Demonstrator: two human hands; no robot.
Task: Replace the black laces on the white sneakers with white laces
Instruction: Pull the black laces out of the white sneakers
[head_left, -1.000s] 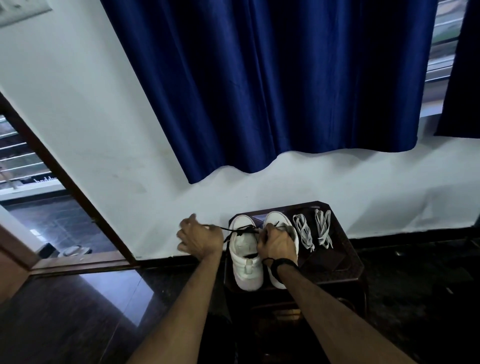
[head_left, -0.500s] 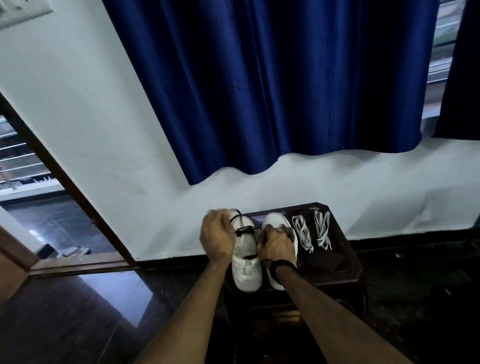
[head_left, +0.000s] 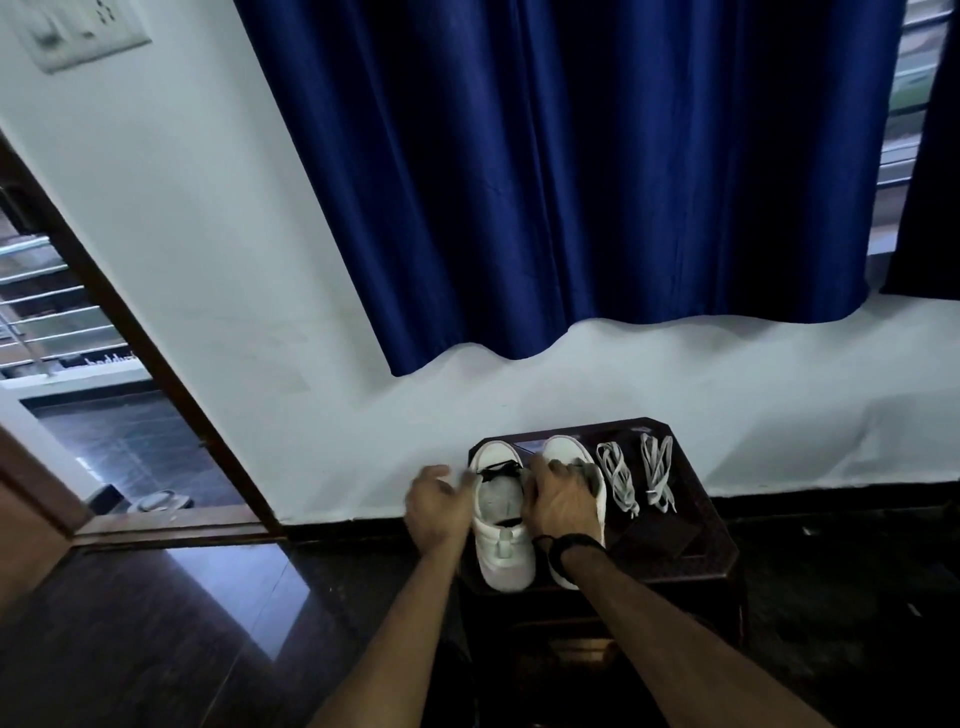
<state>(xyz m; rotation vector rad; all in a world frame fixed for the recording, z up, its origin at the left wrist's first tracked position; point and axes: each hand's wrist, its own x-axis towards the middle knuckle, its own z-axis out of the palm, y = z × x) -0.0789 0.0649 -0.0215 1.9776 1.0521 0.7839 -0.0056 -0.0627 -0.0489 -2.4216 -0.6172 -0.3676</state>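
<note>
A: Hands?
B: Left hand (head_left: 439, 506) blurred beside left sneaker (head_left: 501, 525), grip undeterminable. Right hand (head_left: 561, 501) fingers curled over right sneaker (head_left: 579, 470).
A: Laces?
B: Black lace (head_left: 498, 470) remains threaded; white laces (head_left: 636, 475) farther right on desk (head_left: 691, 540).

Both bare forearms reach up from the lower frame; left hand (head_left: 439, 506) blurred, right hand (head_left: 561, 499) curled, wristband on.

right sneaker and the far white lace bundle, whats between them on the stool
In the head view, the other white lace bundle lies between the right sneaker and the far lace bundle, on the dark stool.
</note>
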